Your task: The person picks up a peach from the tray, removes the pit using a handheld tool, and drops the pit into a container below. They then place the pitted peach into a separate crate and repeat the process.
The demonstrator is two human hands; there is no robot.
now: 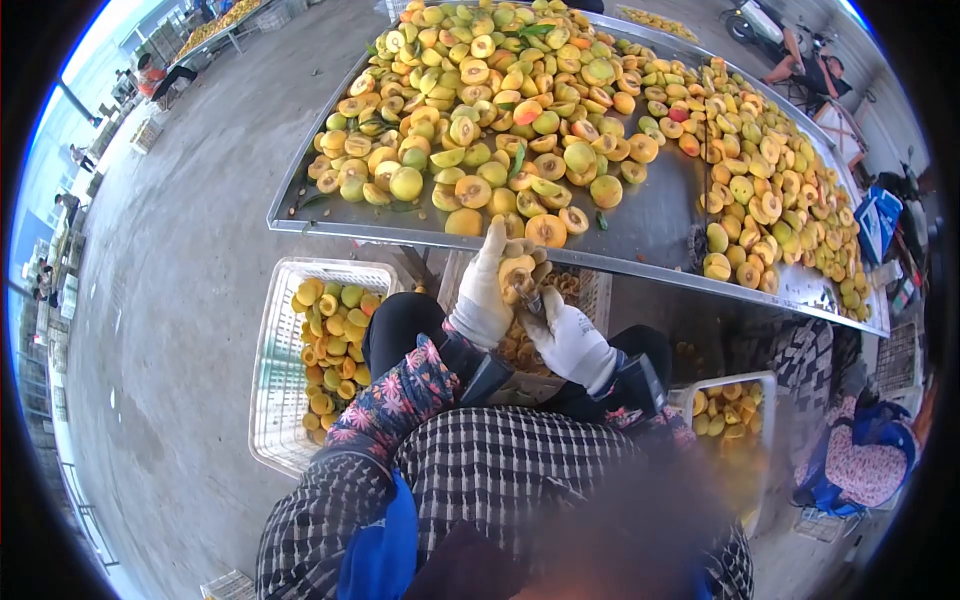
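Observation:
Both my hands wear white gloves and meet in front of the table edge. My left hand (pixel 482 298) is closed around a halved yellow peach (pixel 516 277), its cut face turned up. In my right hand (pixel 574 342) is a small pitting tool (pixel 536 303), its tip against the peach half; the glove hides most of it. Just beyond lies a heap of cut peaches (pixel 480 95) on the metal table (pixel 650 215). Under my hands, between my knees, a crate (pixel 602 298) holds small brown pieces, partly hidden.
A white crate of peach halves (pixel 268 400) stands at my left, another crate (pixel 768 400) at my right. More halves (pixel 765 200) cover the table's right part. A co-worker in a pink patterned sleeve (pixel 865 465) sits at the right. Other people sit far off along the left.

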